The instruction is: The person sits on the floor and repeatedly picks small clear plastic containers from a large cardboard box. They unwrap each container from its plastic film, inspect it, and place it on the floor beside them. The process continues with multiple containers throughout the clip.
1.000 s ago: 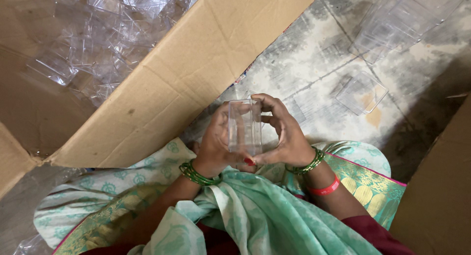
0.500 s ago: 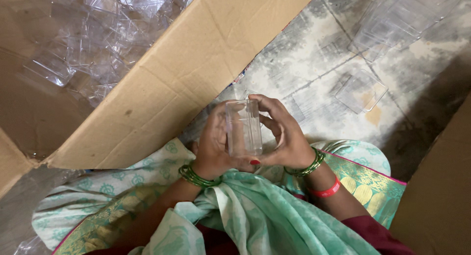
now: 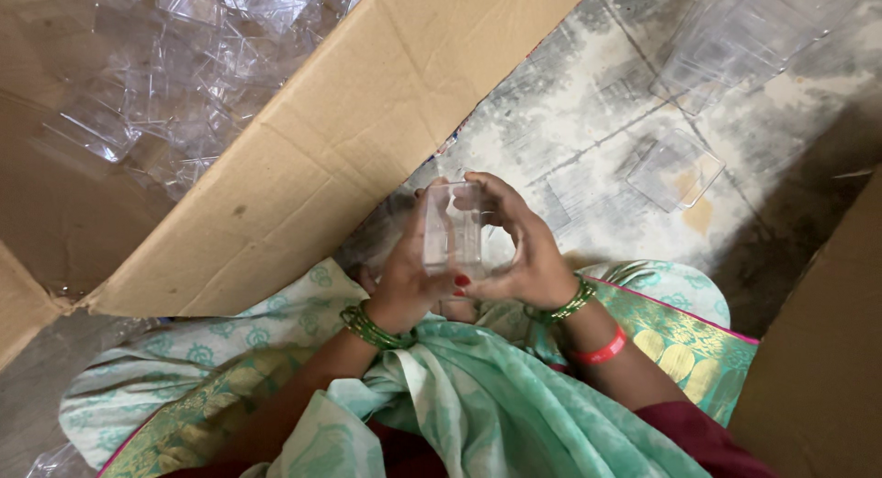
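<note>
Hands meet over the lap: the left hand (image 3: 404, 280) and right hand (image 3: 524, 253) both have a closed grip on one small clear plastic box (image 3: 452, 228), held upright between them above the green cloth (image 3: 459, 395). Just beside them on the floor (image 3: 588, 138) lies a cardboard box (image 3: 303, 165) full of clear plastic pieces (image 3: 184, 64).

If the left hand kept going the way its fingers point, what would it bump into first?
The left hand points up the picture and already grips the clear plastic box. Past that, it would probably meet the cardboard flap, though depth is hard to judge.
</note>
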